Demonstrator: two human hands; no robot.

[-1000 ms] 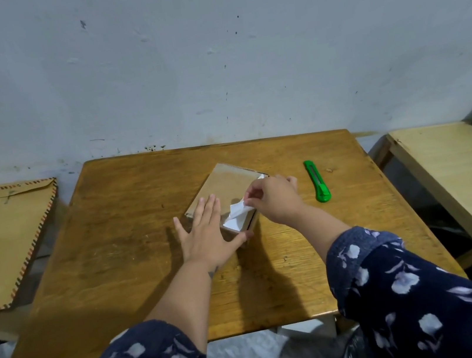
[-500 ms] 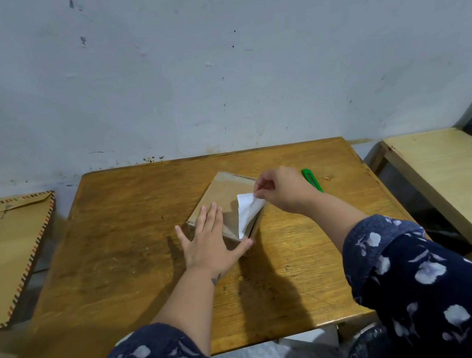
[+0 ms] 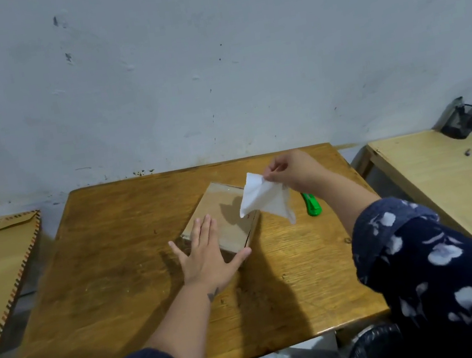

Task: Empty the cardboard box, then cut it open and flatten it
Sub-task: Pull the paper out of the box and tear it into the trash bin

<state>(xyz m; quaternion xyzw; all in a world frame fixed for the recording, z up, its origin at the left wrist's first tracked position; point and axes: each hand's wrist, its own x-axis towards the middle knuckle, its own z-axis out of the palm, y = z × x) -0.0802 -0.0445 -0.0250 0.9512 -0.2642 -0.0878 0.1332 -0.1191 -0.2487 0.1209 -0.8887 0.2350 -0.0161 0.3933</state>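
Left hand (image 3: 207,257) flat and open, fingers spread, pressing on the near corner of the cardboard box (image 3: 222,215) at mid-table and hiding that corner. Right hand (image 3: 292,171) raised higher than half a second before, pinching the white tissue (image 3: 266,200), by then fully out and hanging above the box. Green cutter (image 3: 312,205) half hidden behind the right forearm, on the wooden table (image 3: 114,275).

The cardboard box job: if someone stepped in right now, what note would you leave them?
Left hand: flat, open, pressing the cardboard box onto the wooden table.
Right hand: pinching a white tissue, lifted clear above the box's right side.
Green cutter: lying untouched on the table, right of the box.
Done: tissue pulled out.
Left: set the tissue aside, check the box for more, then cut it open and flatten it.
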